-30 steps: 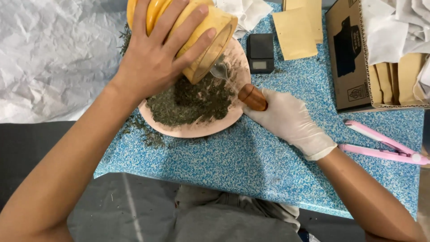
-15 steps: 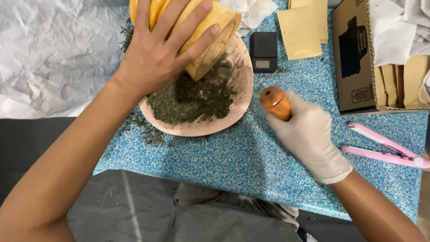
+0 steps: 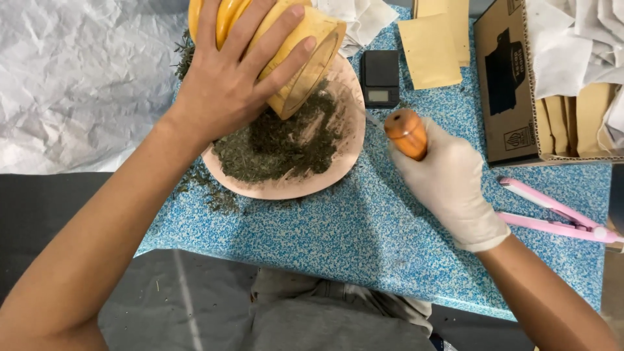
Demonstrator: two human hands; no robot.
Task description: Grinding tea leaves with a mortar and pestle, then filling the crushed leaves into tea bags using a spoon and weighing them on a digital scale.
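My bare left hand [image 3: 231, 81] grips a yellow wooden mortar [image 3: 305, 45], tipped on its side with its mouth down over a pink plate [image 3: 348, 123]. A heap of dark green crushed dried leaves [image 3: 273, 146] lies on the plate under the mortar's mouth. My right hand [image 3: 448, 182], in a white glove, is closed around an orange-brown wooden pestle [image 3: 406, 132] held upright just right of the plate, apart from it.
The blue speckled table [image 3: 364, 234] carries a small black scale [image 3: 380, 78], tan paper envelopes [image 3: 435, 42], a cardboard box [image 3: 513, 84] with papers, and a pink flat sealing tool [image 3: 552, 218]. Leaf bits [image 3: 211, 192] lie spilled left of the plate. White crumpled sheeting [image 3: 71, 78] covers the left.
My right hand has drawn the pestle out of the plate's edge and moved it right, turning it upright. The left hand keeps the mortar tipped over the plate.
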